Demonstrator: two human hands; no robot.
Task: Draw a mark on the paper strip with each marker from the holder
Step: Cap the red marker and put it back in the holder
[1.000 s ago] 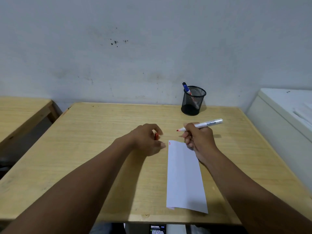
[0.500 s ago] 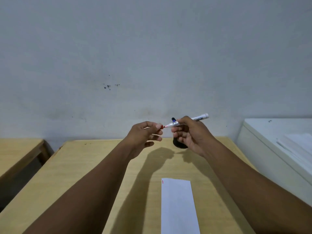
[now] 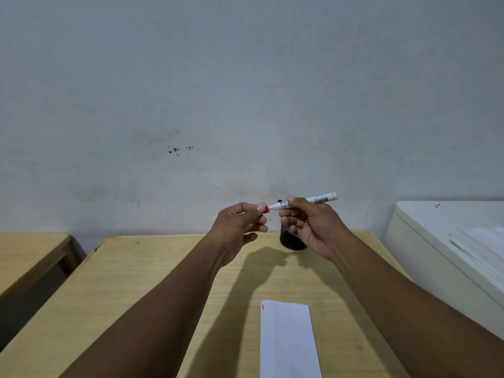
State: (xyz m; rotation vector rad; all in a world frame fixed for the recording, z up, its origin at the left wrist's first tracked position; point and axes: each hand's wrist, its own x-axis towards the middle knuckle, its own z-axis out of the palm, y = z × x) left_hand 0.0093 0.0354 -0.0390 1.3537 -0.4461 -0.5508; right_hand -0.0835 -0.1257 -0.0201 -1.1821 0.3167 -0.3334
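My right hand (image 3: 305, 225) grips a white marker (image 3: 321, 199) level in the air above the desk. My left hand (image 3: 240, 225) pinches the red cap (image 3: 267, 209) at the marker's left end, where cap and barrel meet. Behind my right hand stands the black mesh holder (image 3: 290, 241), mostly hidden; a dark marker tip (image 3: 279, 201) peeks above my fingers. The white paper strip (image 3: 286, 339) lies on the wooden desk (image 3: 152, 282) below, with a short red mark (image 3: 263, 306) at its far left corner.
A grey wall rises right behind the desk. A second wooden desk (image 3: 30, 255) stands to the left across a gap. A white cabinet (image 3: 441, 241) with papers on top flanks the right side.
Both hands rose from the paper to chest height and came together. The red cap in my left hand now sits on the marker's tip. The camera tilted up.
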